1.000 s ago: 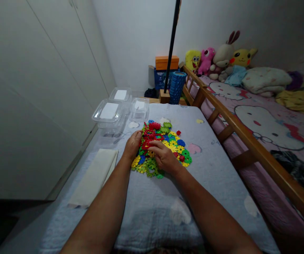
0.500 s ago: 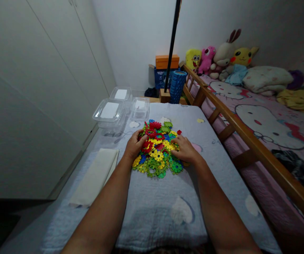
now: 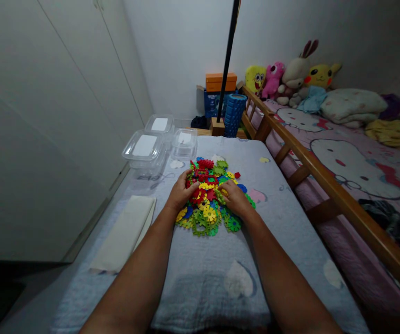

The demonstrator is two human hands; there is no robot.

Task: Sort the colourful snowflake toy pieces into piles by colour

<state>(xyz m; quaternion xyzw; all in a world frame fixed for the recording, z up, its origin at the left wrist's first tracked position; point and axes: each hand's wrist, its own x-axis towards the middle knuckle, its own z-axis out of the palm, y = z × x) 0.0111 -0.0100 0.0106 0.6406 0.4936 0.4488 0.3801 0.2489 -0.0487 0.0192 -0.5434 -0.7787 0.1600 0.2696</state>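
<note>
A heap of flat, gear-shaped plastic pieces (image 3: pixel 205 215) in red, yellow, green and blue lies on the pale blue bedsheet (image 3: pixel 220 264). My left hand (image 3: pixel 180 192) rests on the heap's left side, its fingers curled over a clump of red pieces (image 3: pixel 203 176). My right hand (image 3: pixel 236 198) sits on the right side of the heap, fingers bent around a yellow piece near the middle. The two hands are close together, with the pieces between them. A single red piece (image 3: pixel 237 175) lies apart at the heap's far right.
Three clear plastic lidded boxes (image 3: pixel 144 148) stand beyond the heap to the left. A folded cream cloth (image 3: pixel 125 232) lies along the left edge. A wooden bed rail (image 3: pixel 311 167) runs down the right. A black pole (image 3: pixel 229 55), a blue roller (image 3: pixel 234 113) and plush toys (image 3: pixel 290 74) stand at the far end.
My right hand swung out to the right of the heap, then came back towards the middle. My left hand stayed on the red pieces and shifted slightly inward.
</note>
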